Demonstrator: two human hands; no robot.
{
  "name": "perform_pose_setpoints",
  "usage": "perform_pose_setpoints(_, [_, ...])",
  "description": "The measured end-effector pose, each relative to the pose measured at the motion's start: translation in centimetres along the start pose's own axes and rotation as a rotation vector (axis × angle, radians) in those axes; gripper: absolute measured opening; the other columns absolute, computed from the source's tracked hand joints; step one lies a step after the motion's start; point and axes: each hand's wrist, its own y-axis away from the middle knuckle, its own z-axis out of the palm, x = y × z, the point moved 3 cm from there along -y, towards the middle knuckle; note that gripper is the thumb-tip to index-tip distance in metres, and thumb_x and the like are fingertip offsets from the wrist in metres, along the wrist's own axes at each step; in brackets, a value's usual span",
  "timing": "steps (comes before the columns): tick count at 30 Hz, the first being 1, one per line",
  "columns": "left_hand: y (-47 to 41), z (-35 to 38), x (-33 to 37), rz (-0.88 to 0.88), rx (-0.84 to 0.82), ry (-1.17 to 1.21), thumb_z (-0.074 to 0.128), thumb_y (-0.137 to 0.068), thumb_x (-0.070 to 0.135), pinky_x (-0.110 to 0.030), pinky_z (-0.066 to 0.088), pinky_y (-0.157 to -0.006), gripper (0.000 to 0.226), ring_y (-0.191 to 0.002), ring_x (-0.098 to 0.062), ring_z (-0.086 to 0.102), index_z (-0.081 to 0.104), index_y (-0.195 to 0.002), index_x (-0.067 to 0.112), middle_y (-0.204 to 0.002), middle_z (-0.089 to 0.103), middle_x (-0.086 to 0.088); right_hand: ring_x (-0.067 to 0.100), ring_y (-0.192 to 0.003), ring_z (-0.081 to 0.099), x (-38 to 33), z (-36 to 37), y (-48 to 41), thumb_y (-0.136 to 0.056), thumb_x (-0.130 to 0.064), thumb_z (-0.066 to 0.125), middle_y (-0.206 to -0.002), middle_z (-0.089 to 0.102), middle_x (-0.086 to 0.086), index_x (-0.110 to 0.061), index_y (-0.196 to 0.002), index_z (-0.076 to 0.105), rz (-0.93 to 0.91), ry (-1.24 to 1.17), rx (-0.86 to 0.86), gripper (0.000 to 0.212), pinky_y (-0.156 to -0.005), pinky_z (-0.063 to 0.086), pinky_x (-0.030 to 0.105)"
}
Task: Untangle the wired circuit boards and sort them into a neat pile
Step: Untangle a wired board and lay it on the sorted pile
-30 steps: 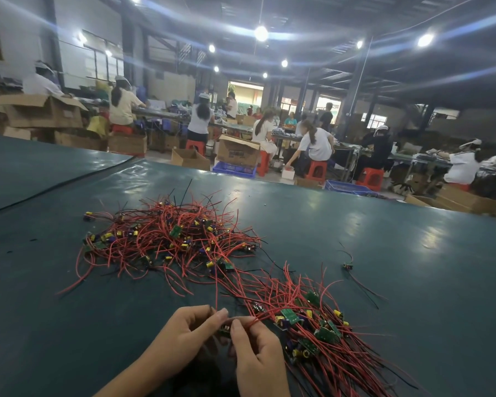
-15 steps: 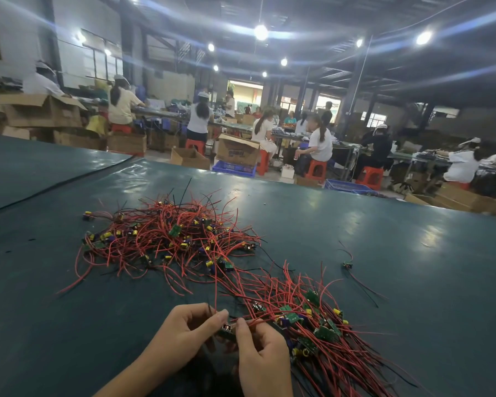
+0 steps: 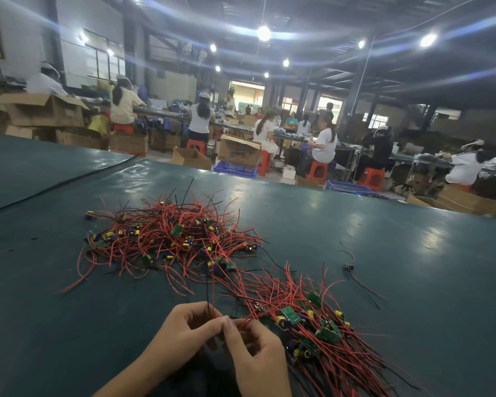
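Note:
A tangled heap of red-wired circuit boards [image 3: 172,239] with yellow and blue parts lies in the middle of the dark green table [image 3: 413,253]. A second, straighter pile of wired boards [image 3: 318,330] lies to the right of my hands, its wires running toward the near right. My left hand [image 3: 186,330] and my right hand [image 3: 255,356] meet fingertip to fingertip near the table's front edge. Both pinch one wired board's wires; a black wire rises from my left fingers, red wires run from my right fingers. The board itself is hidden between them.
One loose wired board [image 3: 348,266] lies alone at the right. Beyond the table's far edge are cardboard boxes [image 3: 239,151], blue crates [image 3: 235,169], red stools [image 3: 317,171] and several seated people at benches. Another green table [image 3: 26,164] adjoins at the left.
My hands have drawn closer together and slightly toward me. The small board seen between my fingers half a second ago is now covered, and a black wire stands up from my left hand.

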Motion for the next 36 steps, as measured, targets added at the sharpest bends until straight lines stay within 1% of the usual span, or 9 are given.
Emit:
perform_pose_setpoints(5, [0.02,0.14,0.06,-0.035,0.006,0.058,0.066,-0.08,0.028,-0.02,0.051,-0.059,0.023,-0.064,-0.016,0.068,0.072,-0.075,0.006,-0.07,0.071,-0.009,0.008,-0.071,0.067,0.01,-0.13,0.05,-0.085,-0.029,0.07,-0.075,0.072,-0.003,-0.026,-0.076,0.07,0.018,0.024,-0.014,0.009,-0.073,0.057,0.029])
perform_pose_setpoints(8, [0.04,0.12,-0.1,-0.038,-0.004,0.03,0.065,-0.085,0.024,-0.019,0.051,-0.058,0.02,-0.064,-0.016,0.068,0.072,-0.074,0.008,-0.071,0.071,-0.009,0.006,-0.071,0.067,0.13,-0.13,0.06,-0.082,-0.026,0.071,-0.074,0.072,-0.004,-0.028,-0.077,0.07,0.038,0.033,-0.007,0.006,-0.074,0.056,0.026])
perform_pose_setpoints(11, [0.09,0.17,-0.06,-0.025,-0.013,0.014,0.066,-0.084,0.026,-0.02,0.051,-0.058,0.02,-0.062,-0.015,0.068,0.073,-0.072,0.012,-0.07,0.071,-0.008,0.005,-0.072,0.067,0.25,-0.2,-0.04,-0.083,-0.026,0.07,-0.074,0.072,-0.003,-0.027,-0.076,0.071,0.053,0.029,-0.008,0.007,-0.076,0.056,0.026])
perform_pose_setpoints(17, [0.2,0.06,0.29,-0.021,-0.063,0.084,0.069,-0.076,0.033,-0.022,0.052,-0.062,0.021,-0.069,-0.019,0.069,0.074,-0.079,0.013,-0.076,0.072,-0.01,0.014,-0.07,0.068,0.24,-0.45,-0.27,-0.087,-0.018,0.068,-0.072,0.072,0.004,-0.018,-0.074,0.073,0.064,-0.063,0.027,0.013,-0.073,0.057,0.031])
perform_pose_setpoints(23, [0.21,0.39,0.33,-0.004,-0.091,0.071,0.072,-0.074,0.032,-0.02,0.051,-0.062,0.021,-0.069,-0.015,0.069,0.073,-0.081,0.012,-0.075,0.072,-0.007,0.018,-0.072,0.069,0.38,-0.59,-0.43,-0.088,-0.013,0.065,-0.071,0.073,0.005,-0.016,-0.074,0.074,0.058,-0.087,0.048,0.018,-0.074,0.057,0.033])
perform_pose_setpoints(28, [0.04,0.31,0.07,-0.01,-0.063,0.064,0.071,-0.078,0.026,-0.027,0.054,-0.066,0.018,-0.07,-0.021,0.068,0.072,-0.082,0.008,-0.077,0.072,-0.012,0.014,-0.071,0.069,0.45,-0.54,-0.5,-0.088,-0.016,0.066,-0.071,0.073,0.002,-0.018,-0.073,0.074,0.035,-0.06,0.061,0.017,-0.075,0.057,0.033])
perform_pose_setpoints(30, [0.03,0.31,0.1,-0.008,-0.058,0.057,0.069,-0.077,0.028,-0.026,0.054,-0.066,0.021,-0.07,-0.021,0.068,0.072,-0.083,0.008,-0.077,0.072,-0.012,0.013,-0.07,0.068,0.42,-0.57,-0.5,-0.088,-0.019,0.066,-0.071,0.073,0.001,-0.019,-0.073,0.074,0.028,-0.045,0.06,0.017,-0.073,0.057,0.032])
perform_pose_setpoints(33, [-0.04,0.25,-0.03,-0.011,-0.043,0.049,0.065,-0.085,0.02,-0.025,0.054,-0.066,0.015,-0.072,-0.022,0.069,0.072,-0.084,0.008,-0.078,0.072,-0.012,0.013,-0.067,0.066,0.31,-0.54,-0.43,-0.09,-0.023,0.064,-0.071,0.071,0.002,-0.019,-0.075,0.074,0.034,-0.037,0.056,0.019,-0.069,0.056,0.032])
perform_pose_setpoints(36, [-0.1,0.23,-0.26,-0.02,-0.026,0.031,0.06,-0.091,0.014,-0.023,0.054,-0.065,0.016,-0.072,-0.021,0.07,0.073,-0.084,0.008,-0.078,0.073,-0.011,0.015,-0.062,0.062,0.22,-0.58,-0.36,-0.091,-0.026,0.062,-0.067,0.069,0.004,-0.018,-0.074,0.073,0.055,-0.043,0.062,0.022,-0.065,0.053,0.035])
